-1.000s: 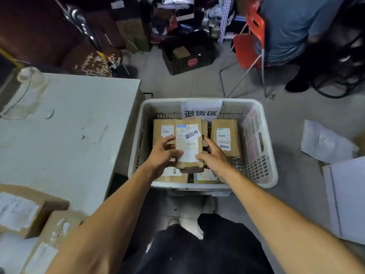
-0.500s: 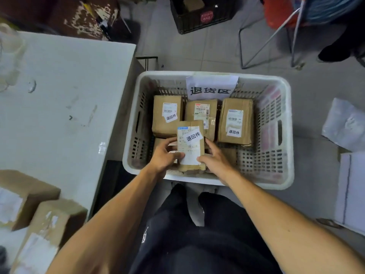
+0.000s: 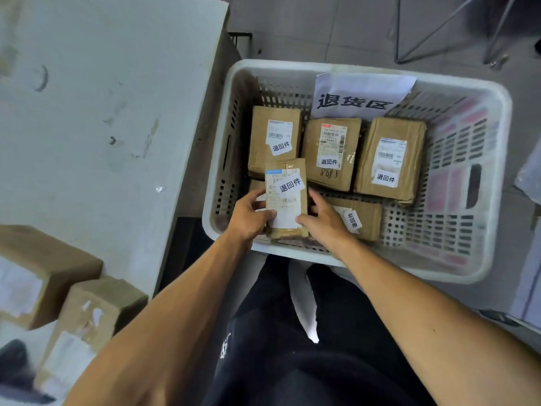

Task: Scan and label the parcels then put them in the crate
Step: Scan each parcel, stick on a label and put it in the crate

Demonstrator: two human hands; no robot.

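A white plastic crate (image 3: pixel 494 171) stands on the floor with a paper sign (image 3: pixel 360 95) on its far wall. Inside lie several brown cardboard parcels with white labels, three in the back row (image 3: pixel 389 159). Near the crate's front left corner I hold a small labelled parcel (image 3: pixel 285 197) low inside. My left hand (image 3: pixel 248 216) grips its left edge, thumb on the label. My right hand (image 3: pixel 325 219) grips its right edge. Another parcel (image 3: pixel 363 218) lies just right of my right hand.
A white table (image 3: pixel 102 112) sits left of the crate, with two brown boxes (image 3: pixel 38 273) (image 3: pixel 90 320) at its near edge. Metal chair legs (image 3: pixel 439 27) stand on the floor beyond the crate. White sheets (image 3: pixel 530 177) lie at the right edge.
Both hands have lowered the small parcel from above the back row down toward the crate's front left. The view has tilted down and moved closer to the crate.
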